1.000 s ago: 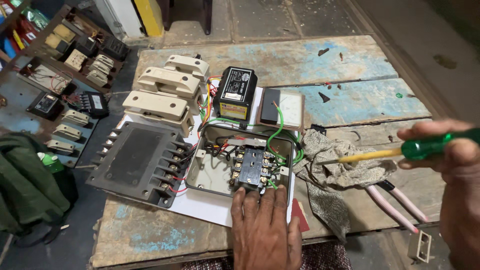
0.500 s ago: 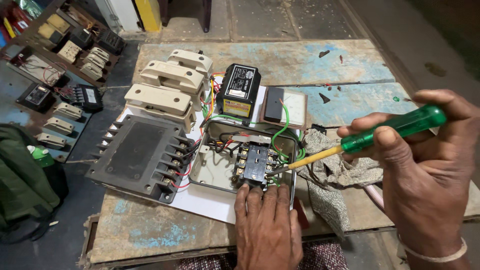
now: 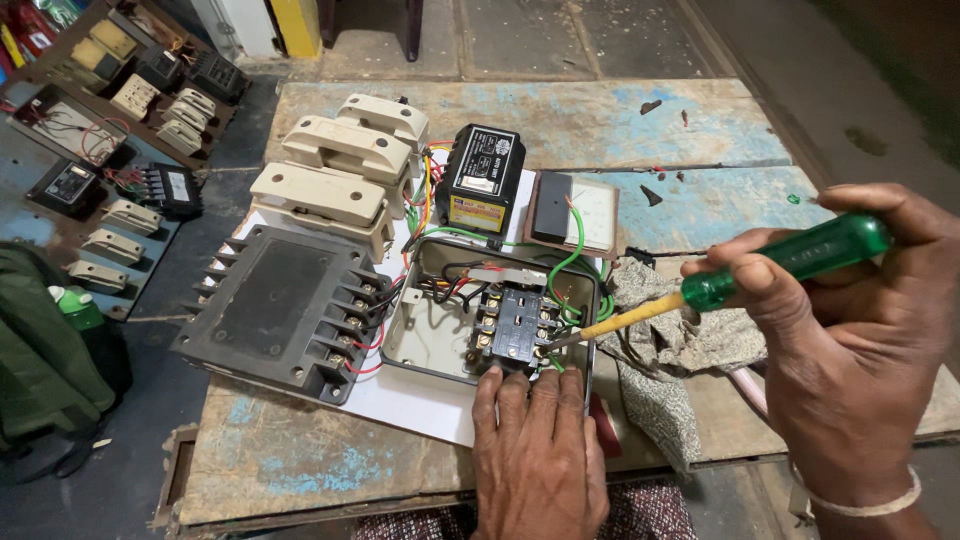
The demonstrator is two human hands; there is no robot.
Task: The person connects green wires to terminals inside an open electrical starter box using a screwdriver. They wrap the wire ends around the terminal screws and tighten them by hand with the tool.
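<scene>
My right hand (image 3: 860,350) grips a screwdriver (image 3: 720,285) with a green handle and yellow shaft. Its tip touches the right side of a black terminal block (image 3: 512,325) inside an open grey metal box (image 3: 425,340). My left hand (image 3: 535,455) lies flat on the box's near edge, fingertips against the block. Green, red and black wires (image 3: 570,260) loop through the box. A white board (image 3: 400,405) lies under the box.
A large black switch unit (image 3: 275,305), three cream fuse holders (image 3: 330,175), a small black relay box (image 3: 482,180) and a panel meter (image 3: 575,205) sit on the worn wooden table (image 3: 650,125). A grey rag (image 3: 660,340) lies right. More electrical parts (image 3: 110,140) lie on the floor left.
My right hand has come in from the right and lowered the screwdriver until its tip meets the terminal block. My left hand has stayed on the box's near edge.
</scene>
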